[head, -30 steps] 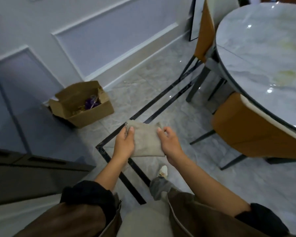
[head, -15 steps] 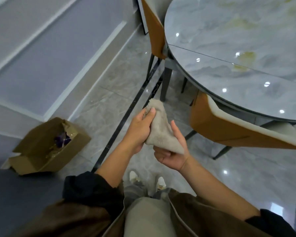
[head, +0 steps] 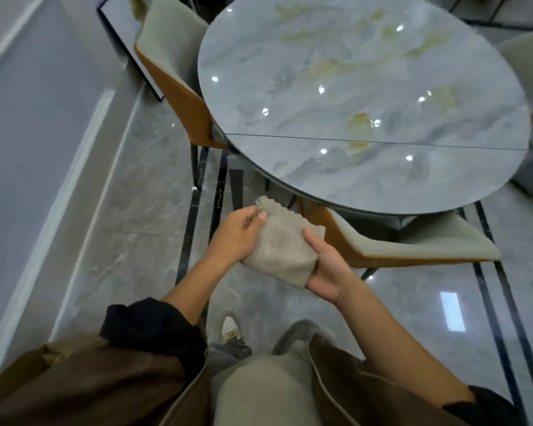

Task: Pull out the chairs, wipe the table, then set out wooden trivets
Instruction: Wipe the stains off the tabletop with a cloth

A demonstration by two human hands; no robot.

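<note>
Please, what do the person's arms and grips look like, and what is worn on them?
Both forearms are bare. The black left sleeve and black right sleeve are pushed up, under a brown outer garment. The left grip and right grip wear no gloves.

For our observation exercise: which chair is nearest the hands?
The orange-backed chair at the table's near edge, beside the right hand; the others sit farther round.
</note>
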